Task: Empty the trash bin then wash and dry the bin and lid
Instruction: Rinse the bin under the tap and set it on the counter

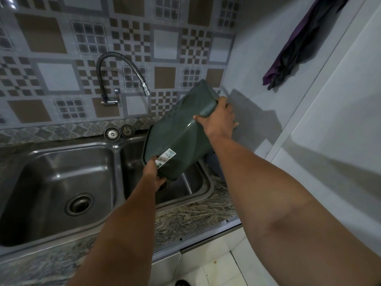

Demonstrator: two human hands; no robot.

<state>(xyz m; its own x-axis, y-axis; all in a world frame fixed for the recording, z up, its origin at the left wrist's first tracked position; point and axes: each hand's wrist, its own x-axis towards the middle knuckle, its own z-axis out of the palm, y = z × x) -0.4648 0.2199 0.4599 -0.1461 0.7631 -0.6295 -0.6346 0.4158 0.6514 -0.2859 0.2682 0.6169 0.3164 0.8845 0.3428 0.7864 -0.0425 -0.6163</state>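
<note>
A dark green plastic trash bin [181, 129] with a white label is tipped over the right sink basin [191, 184], its mouth pointing down and to the left, its base raised toward the wall. My left hand [153, 172] grips the bin's rim at the lower edge. My right hand [218, 118] holds the raised base end, fingers curled round its corner. The bin's inside is hidden. No lid is in view.
A double steel sink has a left basin [61, 182] with a drain. A flexible faucet [121, 65] arches from the tiled wall, spout near the bin. Two strainer plugs [119, 132] sit on the back ledge. Dark cloth [305, 42] hangs on the right wall. Marbled counter [191, 217] fronts the sink.
</note>
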